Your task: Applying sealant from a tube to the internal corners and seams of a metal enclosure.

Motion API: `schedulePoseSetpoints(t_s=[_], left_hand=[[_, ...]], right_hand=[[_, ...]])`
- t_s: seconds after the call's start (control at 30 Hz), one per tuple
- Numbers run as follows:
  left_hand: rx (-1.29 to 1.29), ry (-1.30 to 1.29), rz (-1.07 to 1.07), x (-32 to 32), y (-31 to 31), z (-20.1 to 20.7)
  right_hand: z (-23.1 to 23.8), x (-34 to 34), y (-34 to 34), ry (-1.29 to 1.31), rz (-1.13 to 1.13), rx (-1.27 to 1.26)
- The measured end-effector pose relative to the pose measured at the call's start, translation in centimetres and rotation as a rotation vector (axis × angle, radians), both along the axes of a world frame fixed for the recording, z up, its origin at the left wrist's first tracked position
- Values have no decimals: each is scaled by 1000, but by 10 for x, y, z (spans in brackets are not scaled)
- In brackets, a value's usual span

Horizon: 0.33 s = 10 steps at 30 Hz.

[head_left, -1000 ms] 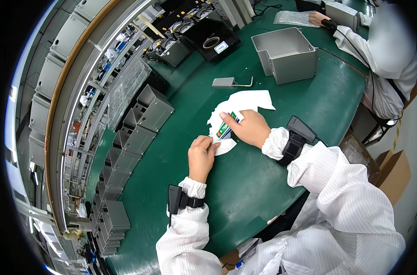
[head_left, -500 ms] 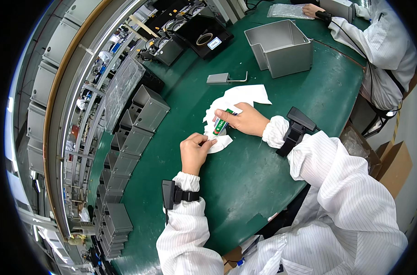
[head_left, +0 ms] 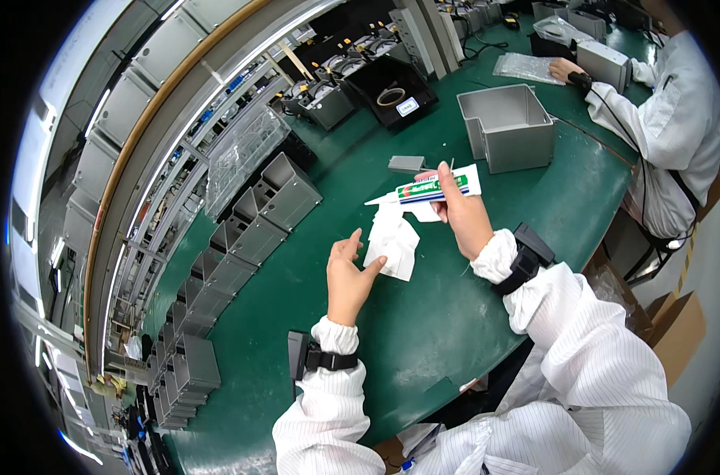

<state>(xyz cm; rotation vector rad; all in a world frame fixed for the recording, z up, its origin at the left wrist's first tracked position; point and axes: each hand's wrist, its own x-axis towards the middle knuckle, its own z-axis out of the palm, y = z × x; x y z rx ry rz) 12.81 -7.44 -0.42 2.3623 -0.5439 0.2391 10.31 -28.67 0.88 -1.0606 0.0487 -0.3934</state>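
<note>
My right hand is closed around a white and green squeeze tube with a long pointed nozzle. The tube lies nearly level above the table, its nozzle toward the left. Beneath it a crumpled white tissue rests on the green table. My left hand is at the tissue's left edge, fingers apart, holding nothing; whether the thumb touches the tissue I cannot tell. Just beyond the tube sits a small grey block, and the thin metal rod beside it is mostly hidden by my right hand.
A grey open-topped metal box stands at the far right. Several similar grey housings line the table's left side. At the back is a black bin with a tape roll. Another person works at the far right, a hand near a grey box.
My right hand has lifted the tube away from the tissue and turned it, so its nozzle now points left. My left hand has let go and opened. The view has shifted slightly.
</note>
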Motion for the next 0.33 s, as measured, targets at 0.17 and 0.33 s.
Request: schedulePoseSetpoints(t_s=[0.17,0.33], left_hand=[[-918,492,-156,-48,-16,13],[-1298,304,-38,-53,-7,23]], right_hand=[[8,-21,62,-260,282,-42],[5,-20,98,-363,528,-450]])
